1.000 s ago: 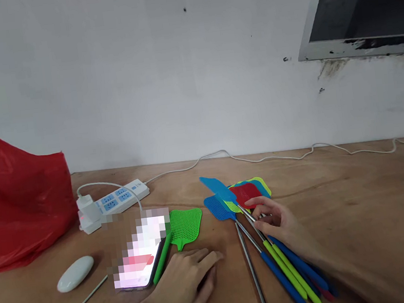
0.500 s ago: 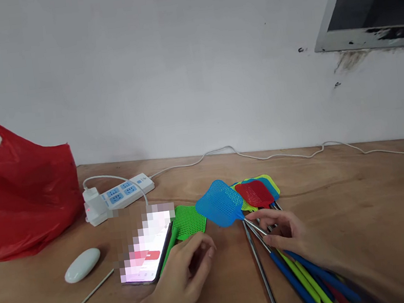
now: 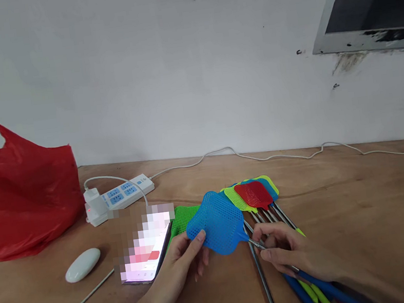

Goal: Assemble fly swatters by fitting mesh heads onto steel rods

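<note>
A blue fly swatter [image 3: 220, 225] is held between my two hands, its perforated head tilted toward the left. My left hand [image 3: 185, 256] pinches the near left edge of that head, thumb on top. Fingers of my right hand [image 3: 283, 247] are closed on its metal rod just below the head. Behind it, a red fly swatter [image 3: 254, 195] lies over yellow-green and blue ones, their rods fanning toward me under my right hand. A green fly swatter [image 3: 184, 218] lies to the left, partly covered by the blue head and my left hand.
A lit phone [image 3: 146, 251] lies left of my left hand. Beyond it are a white power strip [image 3: 129, 194] with a plugged charger, a white computer mouse [image 3: 82, 265] and a red plastic bag [image 3: 27, 197]. A white cable [image 3: 276, 157] runs along the wall.
My left hand has reached up and taken hold of the blue swatter's head. The blue swatter has come nearer to me, uncovering more of the yellow-green one behind.
</note>
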The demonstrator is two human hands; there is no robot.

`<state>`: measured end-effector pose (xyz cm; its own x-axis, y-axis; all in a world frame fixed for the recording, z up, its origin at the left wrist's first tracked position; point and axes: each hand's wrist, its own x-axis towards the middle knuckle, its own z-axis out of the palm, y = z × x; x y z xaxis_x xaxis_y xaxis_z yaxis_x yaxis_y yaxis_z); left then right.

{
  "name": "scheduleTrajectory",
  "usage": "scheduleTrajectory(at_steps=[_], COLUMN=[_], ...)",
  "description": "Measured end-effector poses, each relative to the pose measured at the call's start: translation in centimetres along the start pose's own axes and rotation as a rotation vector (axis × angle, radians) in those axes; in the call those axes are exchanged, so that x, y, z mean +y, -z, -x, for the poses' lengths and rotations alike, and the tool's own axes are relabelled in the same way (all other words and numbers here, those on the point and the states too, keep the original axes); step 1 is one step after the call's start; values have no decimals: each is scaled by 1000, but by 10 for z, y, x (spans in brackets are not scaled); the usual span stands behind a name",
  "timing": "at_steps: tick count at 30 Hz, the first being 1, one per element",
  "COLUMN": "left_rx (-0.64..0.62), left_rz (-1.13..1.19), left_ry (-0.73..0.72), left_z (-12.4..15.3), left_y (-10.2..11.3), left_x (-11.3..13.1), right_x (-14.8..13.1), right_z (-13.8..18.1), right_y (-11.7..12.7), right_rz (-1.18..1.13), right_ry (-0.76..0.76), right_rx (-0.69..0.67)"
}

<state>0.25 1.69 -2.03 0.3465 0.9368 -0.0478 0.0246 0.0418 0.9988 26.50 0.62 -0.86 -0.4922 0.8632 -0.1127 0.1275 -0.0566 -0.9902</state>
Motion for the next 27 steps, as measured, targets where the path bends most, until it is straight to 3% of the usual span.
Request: scheduleTrajectory(at_steps=[8, 21, 27], left_rx=[-28, -61, -69], left_rz=[1, 56, 59], left_ry=[12, 108, 58], left_z=[-2, -2, -2], left_y=[1, -1, -1], left_x=[-2, -3, -3], right_x=[-3, -9, -7], right_z=[-1, 3, 2], right_y=[0, -6, -5], right_rz=[77, 121, -1], right_ry=[-108, -161, -173], right_rx=[-133, -92, -109])
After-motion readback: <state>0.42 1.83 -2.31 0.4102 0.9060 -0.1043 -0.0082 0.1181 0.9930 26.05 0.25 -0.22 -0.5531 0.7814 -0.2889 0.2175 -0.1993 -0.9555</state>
